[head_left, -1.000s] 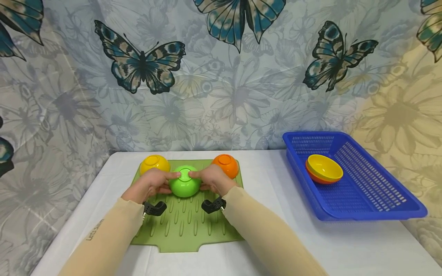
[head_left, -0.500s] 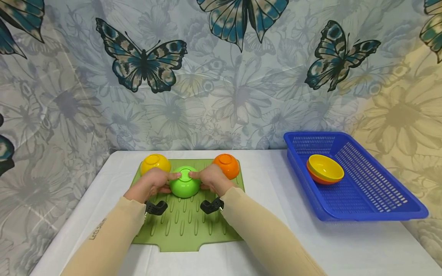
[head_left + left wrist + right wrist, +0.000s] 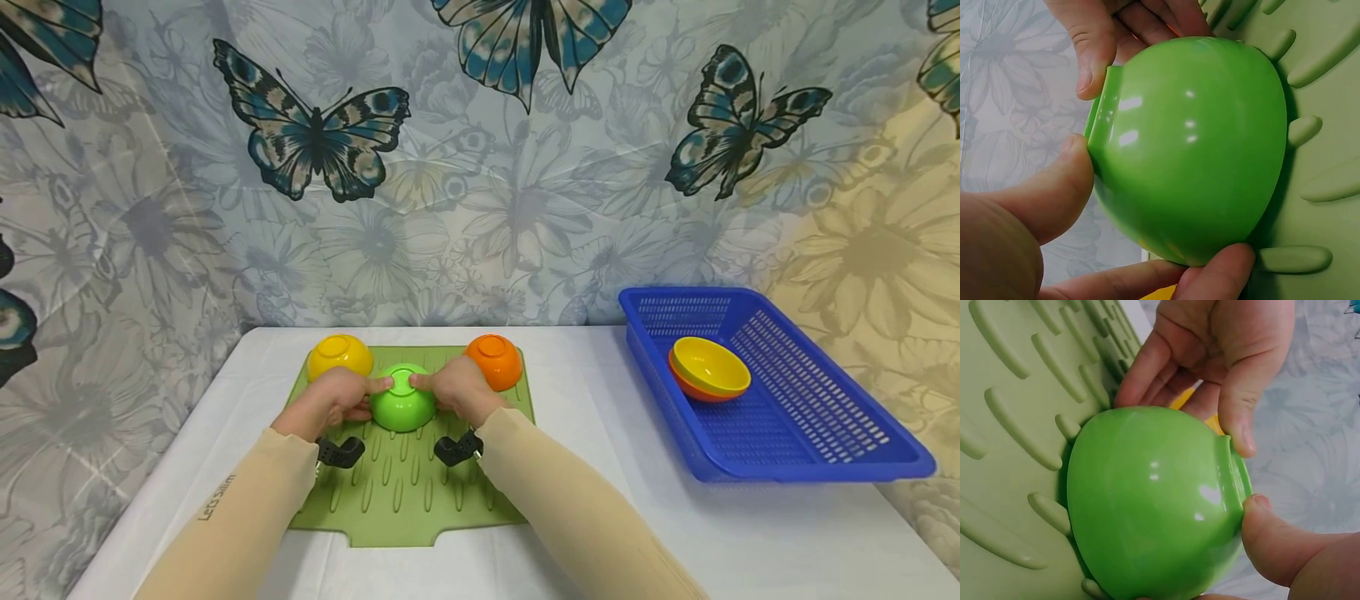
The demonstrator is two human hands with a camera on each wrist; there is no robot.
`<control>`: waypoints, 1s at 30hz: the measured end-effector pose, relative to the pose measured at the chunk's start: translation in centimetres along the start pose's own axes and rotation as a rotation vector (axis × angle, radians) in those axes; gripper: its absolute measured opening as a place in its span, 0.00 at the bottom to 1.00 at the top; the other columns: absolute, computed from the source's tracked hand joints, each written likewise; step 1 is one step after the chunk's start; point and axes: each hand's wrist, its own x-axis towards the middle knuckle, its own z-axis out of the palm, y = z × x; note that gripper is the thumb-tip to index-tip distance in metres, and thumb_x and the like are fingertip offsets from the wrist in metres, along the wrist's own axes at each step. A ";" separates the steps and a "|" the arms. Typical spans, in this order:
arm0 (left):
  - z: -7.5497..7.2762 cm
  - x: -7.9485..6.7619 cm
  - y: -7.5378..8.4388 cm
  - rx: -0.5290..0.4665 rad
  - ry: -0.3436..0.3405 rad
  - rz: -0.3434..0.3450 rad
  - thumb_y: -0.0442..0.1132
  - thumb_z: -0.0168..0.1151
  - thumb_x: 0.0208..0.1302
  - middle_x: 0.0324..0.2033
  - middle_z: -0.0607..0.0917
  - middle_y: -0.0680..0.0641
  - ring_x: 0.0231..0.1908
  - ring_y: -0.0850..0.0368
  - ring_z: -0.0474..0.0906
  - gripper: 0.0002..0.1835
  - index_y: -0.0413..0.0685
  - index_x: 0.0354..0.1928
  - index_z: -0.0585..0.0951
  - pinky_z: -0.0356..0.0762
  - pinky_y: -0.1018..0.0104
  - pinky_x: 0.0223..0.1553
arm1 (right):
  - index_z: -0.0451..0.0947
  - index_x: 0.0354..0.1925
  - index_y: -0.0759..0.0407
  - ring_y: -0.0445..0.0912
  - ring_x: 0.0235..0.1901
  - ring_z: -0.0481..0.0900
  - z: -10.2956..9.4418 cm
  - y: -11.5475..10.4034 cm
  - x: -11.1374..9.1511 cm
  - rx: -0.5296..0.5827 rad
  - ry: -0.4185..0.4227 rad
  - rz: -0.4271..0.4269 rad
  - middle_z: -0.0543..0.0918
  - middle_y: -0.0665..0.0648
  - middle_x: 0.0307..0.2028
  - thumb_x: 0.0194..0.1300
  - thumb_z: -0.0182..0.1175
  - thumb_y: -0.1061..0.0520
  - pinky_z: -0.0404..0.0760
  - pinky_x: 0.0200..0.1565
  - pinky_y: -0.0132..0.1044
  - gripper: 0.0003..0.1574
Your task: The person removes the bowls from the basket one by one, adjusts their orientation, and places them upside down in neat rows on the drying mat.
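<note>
Green bowl (image 3: 403,410): unmoved between your 2 hands, seemingly being steadied
Left hand (image 3: 335,395): gripping it
Right hand (image 3: 461,387): gripping it too

A bright green bowl (image 3: 403,412) has a yellow bowl (image 3: 340,357) at ten o'clock and an orange bowl (image 3: 494,362) at two; teal butterflies (image 3: 317,143) pattern the backdrop (image 3: 517,267).

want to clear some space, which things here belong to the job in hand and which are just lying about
Belongs:
green bowl, held by left hand and right hand
green mat
probably upturned yellow bowl and upturned orange bowl, on the mat

Seemingly not in use now:
blue basket
second yellow bowl and second orange bowl, inside it
butterfly backdrop
</note>
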 end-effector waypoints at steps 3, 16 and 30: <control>-0.1 0.0 0.0 0.003 -0.005 0.007 0.45 0.64 0.70 0.46 0.75 0.33 0.46 0.43 0.78 0.31 0.21 0.59 0.69 0.82 0.54 0.48 | 0.81 0.39 0.66 0.48 0.31 0.78 0.1 -0.1 -0.2 -0.026 0.015 -0.004 0.80 0.57 0.38 0.55 0.75 0.40 0.75 0.33 0.37 0.32; 0.1 -0.2 0.0 0.026 0.026 0.001 0.45 0.64 0.71 0.45 0.79 0.33 0.46 0.42 0.80 0.30 0.22 0.57 0.71 0.81 0.54 0.50 | 0.83 0.35 0.67 0.50 0.33 0.75 0.3 0.0 -0.6 -0.072 0.059 -0.048 0.80 0.59 0.37 0.59 0.74 0.46 0.79 0.36 0.40 0.24; 0.1 0.1 -0.2 0.029 0.043 0.007 0.46 0.65 0.70 0.43 0.78 0.36 0.46 0.43 0.79 0.29 0.24 0.56 0.73 0.82 0.55 0.49 | 0.87 0.35 0.66 0.48 0.30 0.74 0.5 0.8 -1.0 -0.041 0.066 -0.172 0.82 0.57 0.36 0.59 0.65 0.66 0.76 0.28 0.35 0.06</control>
